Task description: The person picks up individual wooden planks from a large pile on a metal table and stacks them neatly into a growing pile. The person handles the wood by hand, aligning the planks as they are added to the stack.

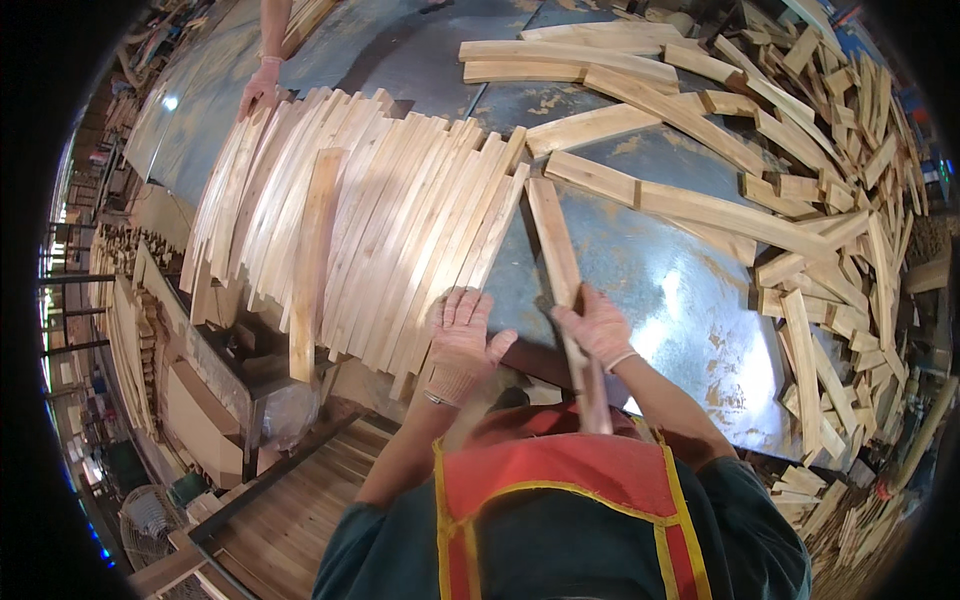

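My right hand (598, 328) wears a pale glove and grips a wooden strip (553, 235). The strip's far end rests on the metal tabletop, and its near end runs back toward my apron. My left hand (462, 338), also gloved, lies with fingers stretched and thumb apart against the near right side of a row of wooden strips (400, 215). These strips lie side by side, their ends uneven. One darker strip (315, 260) lies on top of the row and juts out past its near edge.
At the far left, another person's gloved hand (262, 88) touches the row's end. Loose wood pieces (820, 240) lie heaped on the right of the metal table (690, 330). Several longer ones (660, 105) spread across its far side. A wooden pallet-like surface (300, 510) is lower left.
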`<state>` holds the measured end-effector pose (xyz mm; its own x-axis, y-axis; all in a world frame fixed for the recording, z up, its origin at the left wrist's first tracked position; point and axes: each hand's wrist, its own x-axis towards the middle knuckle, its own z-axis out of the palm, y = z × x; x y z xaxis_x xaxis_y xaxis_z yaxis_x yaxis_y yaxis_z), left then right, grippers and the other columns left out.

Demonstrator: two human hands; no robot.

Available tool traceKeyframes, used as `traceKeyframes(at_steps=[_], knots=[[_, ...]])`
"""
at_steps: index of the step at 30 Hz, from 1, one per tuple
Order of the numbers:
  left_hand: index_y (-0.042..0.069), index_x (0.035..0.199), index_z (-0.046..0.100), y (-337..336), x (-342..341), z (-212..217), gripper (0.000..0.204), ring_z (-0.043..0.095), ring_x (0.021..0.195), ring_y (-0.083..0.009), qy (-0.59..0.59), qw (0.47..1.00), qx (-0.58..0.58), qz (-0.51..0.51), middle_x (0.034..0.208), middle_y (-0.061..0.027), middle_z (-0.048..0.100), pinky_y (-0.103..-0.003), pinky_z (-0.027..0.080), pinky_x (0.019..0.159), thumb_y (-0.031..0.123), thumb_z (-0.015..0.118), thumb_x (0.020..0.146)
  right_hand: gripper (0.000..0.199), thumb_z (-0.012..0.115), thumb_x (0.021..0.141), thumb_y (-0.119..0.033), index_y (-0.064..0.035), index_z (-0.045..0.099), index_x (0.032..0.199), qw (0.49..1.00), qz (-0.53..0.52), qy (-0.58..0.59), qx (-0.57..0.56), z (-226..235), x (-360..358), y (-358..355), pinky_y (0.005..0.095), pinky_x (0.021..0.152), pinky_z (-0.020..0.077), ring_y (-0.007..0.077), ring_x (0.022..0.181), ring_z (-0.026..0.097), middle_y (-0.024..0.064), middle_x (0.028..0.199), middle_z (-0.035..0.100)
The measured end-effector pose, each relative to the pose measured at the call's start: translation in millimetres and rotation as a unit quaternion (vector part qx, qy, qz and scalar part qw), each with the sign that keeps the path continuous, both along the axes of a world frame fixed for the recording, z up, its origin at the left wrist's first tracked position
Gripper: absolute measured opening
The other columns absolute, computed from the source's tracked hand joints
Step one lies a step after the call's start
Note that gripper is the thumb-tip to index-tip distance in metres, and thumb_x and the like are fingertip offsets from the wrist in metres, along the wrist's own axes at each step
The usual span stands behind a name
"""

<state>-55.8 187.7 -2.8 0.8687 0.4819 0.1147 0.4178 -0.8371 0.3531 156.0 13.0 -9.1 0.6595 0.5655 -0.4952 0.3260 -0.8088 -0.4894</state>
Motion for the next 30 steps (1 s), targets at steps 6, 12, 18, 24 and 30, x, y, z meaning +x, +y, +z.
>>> traceKeyframes(at_steps=[6, 12, 18, 24, 30], knots=[[0.0, 0.145, 0.064, -18, 8, 19, 0.093, 0.046, 0.15, -0.0411, 0.054, 0.997, 0.038, -0.047, 0.152, -0.0178, 0.058, -0.061, 0.028, 0.13, 0.073, 0.073, 0.087, 0.078, 0.064, 0.1, -0.067, 0.0015, 0.066, 0.138, 0.987, 0.036, 0.155, 0.005, -3, -5, 33, 0.0543, 0.111, 0.0526, 0.0482, 0.129, 0.068, 0.0328, 0.137, 0.071], [0.002, 0.144, 0.063, -41, 37, 32, 0.085, 0.043, 0.15, -0.0405, 0.095, 0.995, 0.01, -0.011, 0.155, -0.0166, 0.053, -0.061, 0.029, 0.129, 0.055, 0.083, 0.081, 0.055, 0.07, 0.101, -0.052, -0.0001, 0.075, 0.12, 0.925, 0.352, 0.134, 0.052, -10, 26, 61, 0.0425, 0.098, 0.0607, 0.0386, 0.118, 0.075, 0.0261, 0.123, 0.078], [0.011, 0.158, 0.052, -23, 48, 10, 0.09, 0.048, 0.146, -0.0436, 0.099, 0.991, 0.074, 0.058, 0.157, -0.0152, 0.052, -0.064, 0.04, 0.121, 0.025, 0.081, 0.074, 0.043, 0.072, 0.091, -0.042, -0.0087, 0.078, 0.117, 0.945, 0.191, -0.111, 0.24, 24, 121, 113, 0.0482, 0.096, 0.0603, 0.0367, 0.105, 0.077, 0.0211, 0.113, 0.08], [0.012, 0.16, 0.053, -20, 32, 1, 0.09, 0.046, 0.15, -0.0432, 0.054, 0.983, 0.055, 0.167, 0.161, -0.0173, 0.05, -0.065, 0.035, 0.125, 0.03, 0.085, 0.078, 0.058, 0.08, 0.08, -0.032, -0.01, 0.069, 0.132, 0.948, 0.194, -0.246, -0.05, 30, 216, 81, 0.0519, 0.105, 0.0572, 0.0408, 0.124, 0.069, 0.0179, 0.13, 0.072], [0.011, 0.161, 0.053, -12, 27, 13, 0.081, 0.047, 0.146, -0.0425, 0.184, 0.971, 0.149, -0.008, 0.158, -0.0212, 0.051, -0.064, 0.031, 0.125, 0.029, 0.076, 0.085, 0.055, 0.081, 0.079, -0.033, -0.008, 0.072, 0.127, 0.934, 0.224, -0.272, -0.057, 100, 199, 47, 0.0506, 0.101, 0.0582, 0.0396, 0.117, 0.071, 0.021, 0.121, 0.073]])
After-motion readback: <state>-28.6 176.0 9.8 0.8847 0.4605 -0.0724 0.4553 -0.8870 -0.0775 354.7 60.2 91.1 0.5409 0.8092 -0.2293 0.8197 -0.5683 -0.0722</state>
